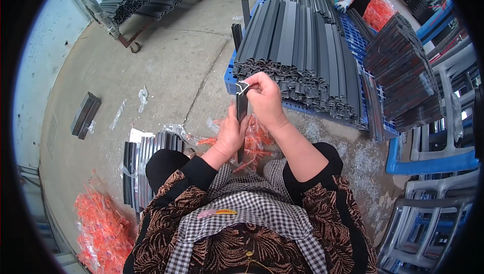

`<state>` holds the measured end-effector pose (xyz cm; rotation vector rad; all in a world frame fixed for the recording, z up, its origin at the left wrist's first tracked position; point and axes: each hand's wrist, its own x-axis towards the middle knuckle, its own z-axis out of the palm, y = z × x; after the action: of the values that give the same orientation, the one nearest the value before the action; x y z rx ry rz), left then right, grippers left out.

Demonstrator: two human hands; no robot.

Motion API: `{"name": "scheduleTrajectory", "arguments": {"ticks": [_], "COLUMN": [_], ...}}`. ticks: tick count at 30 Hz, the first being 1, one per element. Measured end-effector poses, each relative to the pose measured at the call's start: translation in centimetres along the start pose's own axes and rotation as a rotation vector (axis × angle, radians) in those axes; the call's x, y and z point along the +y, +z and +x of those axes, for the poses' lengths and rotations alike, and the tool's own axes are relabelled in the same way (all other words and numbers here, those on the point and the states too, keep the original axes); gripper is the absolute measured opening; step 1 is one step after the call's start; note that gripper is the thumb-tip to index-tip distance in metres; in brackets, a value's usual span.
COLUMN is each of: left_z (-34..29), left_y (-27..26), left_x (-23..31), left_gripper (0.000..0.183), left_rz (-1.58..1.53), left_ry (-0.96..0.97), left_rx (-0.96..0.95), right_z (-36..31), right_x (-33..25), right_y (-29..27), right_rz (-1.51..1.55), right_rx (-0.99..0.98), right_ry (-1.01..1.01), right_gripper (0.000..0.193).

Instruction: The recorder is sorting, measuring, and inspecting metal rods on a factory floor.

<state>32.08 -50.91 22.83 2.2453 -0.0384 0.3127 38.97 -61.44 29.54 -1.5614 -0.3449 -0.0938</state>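
**Fingers [256, 78] of both hands on a single dark profile [242, 104]**

The left hand [231, 135] is closed around the middle of the profile, thumb on one side and fingers on the other. The right hand [268, 103] has its fingers drawn together in a pinch at the far end; whether they also hold a thin film or strip cannot be told. The profile lies between the hands, in front of the lap, its pale, angular end face [242, 88] turned toward the viewer. Beyond it, a large stack of similar profiles [282, 37] rests on a blue pallet [230, 83]. Beneath the hands lie orange strips [259, 135] mixed with clear film; a larger orange heap [103, 231] occupies the floor at lower left, near a bundle of profiles [151, 148] beside the leg. At upper right, a co-worker's gloved hand [343, 5] is near the stack's edge.

Step in hand, as judged: working at the end of one piece, the left hand steadying and the right attending to the tip. The next move would call for a firm left grip and a precise right-hand pinch, clear of the cut edges.
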Motion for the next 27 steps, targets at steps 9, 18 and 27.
{"name": "scheduleTrajectory", "arguments": {"ticks": [9, 18, 27], "left_z": [-0.1, -0.1, 0.5], "left_y": [-0.1, 0.1, -0.3], "left_x": [0.1, 0.4, 0.0], "left_gripper": [0.044, 0.037, 0.026], "left_rz": [0.09, 0.174, -0.728], "left_ry": [-0.032, 0.032, -0.141], "left_rx": [0.004, 0.143, 0.092], "right_z": [-1.0, -1.2, 0.1], "right_x": [-2.2, -2.6, 0.0], "right_y": [0.0, -0.8, -1.1], "right_rz": [-0.42, -0.347, 0.128], "right_rx": [0.099, -0.06, -0.105], "right_ry": [-0.328, -0.041, 0.236], "right_gripper": [0.01, 0.006, 0.004]}}
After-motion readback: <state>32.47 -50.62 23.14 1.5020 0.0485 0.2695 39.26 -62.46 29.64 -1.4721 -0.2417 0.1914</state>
